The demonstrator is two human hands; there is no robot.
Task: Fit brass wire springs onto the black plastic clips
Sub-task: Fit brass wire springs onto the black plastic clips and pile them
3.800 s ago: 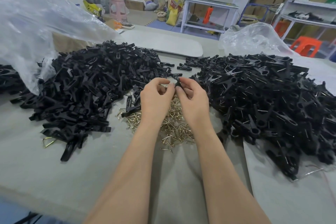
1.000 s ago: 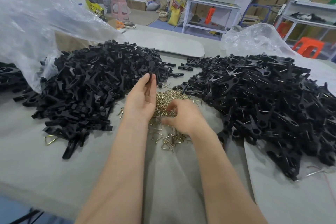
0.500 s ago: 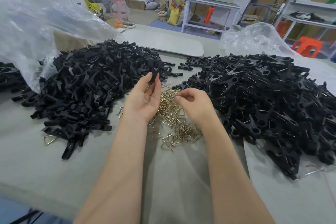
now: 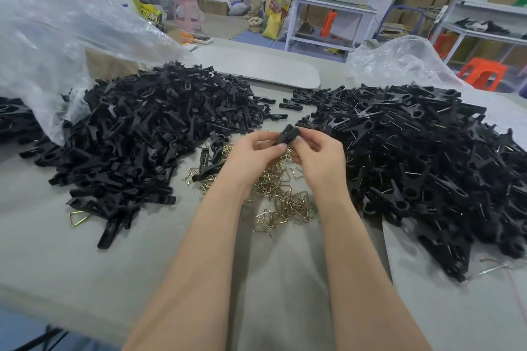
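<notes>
Both hands met above the middle of the grey cloth-covered table (image 4: 85, 259), holding one small black plastic clip (image 4: 288, 134) between them. The left hand (image 4: 252, 155) pinched the clip's near end with thumb and curled fingers, and the right hand (image 4: 320, 158) gripped its other end the same way, fingers bent inward. Whether a spring already sat on that clip could not be told, since the fingers covered it. Directly beneath the hands lay a loose heap of triangular brass wire springs (image 4: 281, 194), resting on the table between two far larger mounds. To the left spread a pile of black plastic clip pieces (image 4: 148, 128), partly under a crumpled clear plastic bag (image 4: 57, 37). To the right lay a pile of black clips with wire showing (image 4: 427, 157), with another clear bag (image 4: 399, 60) behind it. One stray brass spring (image 4: 77, 218) lay at the left pile's near edge.
</notes>
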